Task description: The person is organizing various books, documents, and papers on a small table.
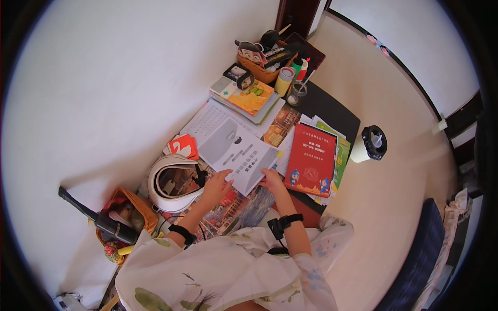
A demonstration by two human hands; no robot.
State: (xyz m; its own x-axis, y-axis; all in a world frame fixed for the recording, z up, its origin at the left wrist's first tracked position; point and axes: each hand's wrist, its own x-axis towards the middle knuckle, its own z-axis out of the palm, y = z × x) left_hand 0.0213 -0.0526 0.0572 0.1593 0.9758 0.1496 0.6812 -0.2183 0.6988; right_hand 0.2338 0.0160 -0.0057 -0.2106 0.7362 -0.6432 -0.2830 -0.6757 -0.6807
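As right fingers (266, 174) pinch a white booklet (244, 155), partly hidden by it, left fingers (224, 175) alongside, hold unclear

Dark desk (336, 106) in front of me, centre to upper right of frame, partly under a picture-printed mat (233, 213). Upper centre: wicker basket (263, 74), book stack (253, 99), yellow bottle (284, 83), glass jar (295, 96). Centre: printed sheets (199, 118); white booklet (236, 150) in my grip overlaps them, can't tell if it rests there. Right of centre: red booklet (311, 150) on a paper pile (341, 158). Left of centre: red cards (182, 147), white rounded band-like object (153, 182). Beige floor (415, 124) right, carrying a pale bin (360, 151).
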